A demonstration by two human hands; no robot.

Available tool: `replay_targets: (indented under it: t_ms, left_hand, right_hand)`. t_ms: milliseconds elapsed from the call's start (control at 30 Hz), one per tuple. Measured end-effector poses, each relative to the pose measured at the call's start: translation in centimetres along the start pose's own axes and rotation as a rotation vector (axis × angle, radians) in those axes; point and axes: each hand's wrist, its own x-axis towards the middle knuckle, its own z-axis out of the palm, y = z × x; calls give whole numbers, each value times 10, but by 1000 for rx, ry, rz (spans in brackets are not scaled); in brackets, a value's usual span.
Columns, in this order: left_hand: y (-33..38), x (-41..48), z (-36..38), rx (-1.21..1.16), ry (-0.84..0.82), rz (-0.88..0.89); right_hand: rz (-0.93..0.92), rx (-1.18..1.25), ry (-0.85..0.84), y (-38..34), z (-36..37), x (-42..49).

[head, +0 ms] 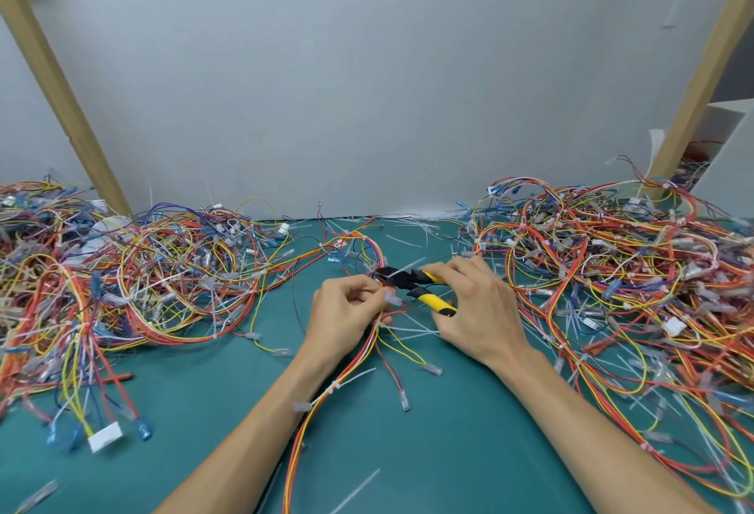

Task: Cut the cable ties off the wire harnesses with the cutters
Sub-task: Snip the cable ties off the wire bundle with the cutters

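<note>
Legible text, labels, brands, numbers, signs: none. Cutters (408,283), yellow-and-black handles: no marking readable. White connector housing (105,437), near the left front edge of the table (449,452): too blurred to show any print.

Small workshop setup is being shown here: wire harnesses (122,289) are being heaped at both ends of a teal-matted counter (196,391), snipped cable ties (412,224) are being left all over it, cutters (413,290) are being held, and it's being boxed in by bare wooden posts (61,93) and a plain grey backboard (367,64).
</note>
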Motion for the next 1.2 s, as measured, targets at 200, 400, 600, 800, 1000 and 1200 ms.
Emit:
replay_targets:
  t_ms: [200, 400, 600, 800, 1000, 1200]
  left_hand:
    - [0, -1, 0, -48, -16, -3]
    - [3, 2, -6, -175, -149, -55]
    - [2, 4, -11, -271, -222, -78]
    - [3, 6, -17, -206, -272, -34]
    - [4, 8, -19, -175, -287, -44]
    - [4, 8, -20, -113, -307, -28]
  right_hand:
    - [42, -22, -24, -1, -1, -1]
    - [141, 42, -30, -5, -3, -1]
    - [115, 35, -18, -5, -3, -1]
    - [29, 47, -58, -1, -1, -2]
    - [8, 80, -85, 1, 3, -2]
    - [-3, 38, -73, 0, 2, -1]
